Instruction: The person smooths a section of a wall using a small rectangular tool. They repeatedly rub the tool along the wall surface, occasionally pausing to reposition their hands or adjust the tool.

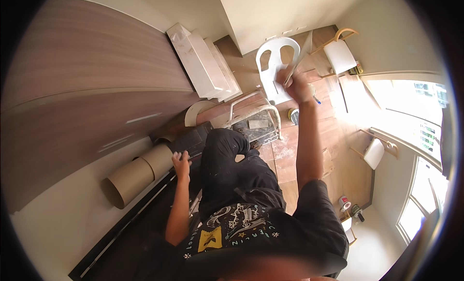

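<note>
My right hand [294, 85] is raised at arm's length and is closed on the handle of a broad flat scraper blade [302, 52], which points up and away. My left hand [181, 162] is lower on the left, fingers spread and resting on the edge of a dark panel [191, 141], right beside two cardboard tubes [133, 178]. My legs in black trousers [232, 165] stand over a paint-spattered step stool with a white frame [255, 117].
A white plastic chair [273, 63] stands on the wooden floor below the blade. Long white boxes [200, 63] lean by the brown wall panel [87, 87]. A wooden chair with a white seat [340, 54] and bright windows [420, 131] are on the right; a tape roll [344, 202] lies near them.
</note>
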A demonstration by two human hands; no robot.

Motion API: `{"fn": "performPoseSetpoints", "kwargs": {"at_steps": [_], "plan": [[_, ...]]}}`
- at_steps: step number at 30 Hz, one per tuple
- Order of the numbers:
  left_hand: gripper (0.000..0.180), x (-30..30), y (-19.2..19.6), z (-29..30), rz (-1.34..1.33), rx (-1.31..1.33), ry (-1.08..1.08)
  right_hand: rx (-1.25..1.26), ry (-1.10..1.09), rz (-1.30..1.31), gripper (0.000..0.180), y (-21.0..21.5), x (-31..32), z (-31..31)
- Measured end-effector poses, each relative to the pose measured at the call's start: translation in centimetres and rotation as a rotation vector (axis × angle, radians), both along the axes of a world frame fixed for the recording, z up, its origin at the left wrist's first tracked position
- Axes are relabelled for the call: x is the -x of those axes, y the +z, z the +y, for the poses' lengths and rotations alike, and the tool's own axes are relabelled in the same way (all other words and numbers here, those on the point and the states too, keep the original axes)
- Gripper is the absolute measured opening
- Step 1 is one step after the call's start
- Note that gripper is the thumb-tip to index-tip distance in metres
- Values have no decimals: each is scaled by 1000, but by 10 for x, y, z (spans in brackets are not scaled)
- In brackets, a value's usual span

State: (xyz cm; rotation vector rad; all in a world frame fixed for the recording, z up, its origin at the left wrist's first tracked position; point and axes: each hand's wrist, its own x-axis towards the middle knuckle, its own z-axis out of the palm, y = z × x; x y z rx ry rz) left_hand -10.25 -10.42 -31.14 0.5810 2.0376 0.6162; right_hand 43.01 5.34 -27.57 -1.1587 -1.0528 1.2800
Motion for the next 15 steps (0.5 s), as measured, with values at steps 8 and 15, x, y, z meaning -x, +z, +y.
{"fn": "performPoseSetpoints", "kwargs": {"at_steps": [8,15], "plan": [[90,9,-16,-77,105,207,181,212,118,-720,42,-189,-44,-89],[88,10,2,-41,252,92,51,-154,-16,462,47,82,-19,72]]}}
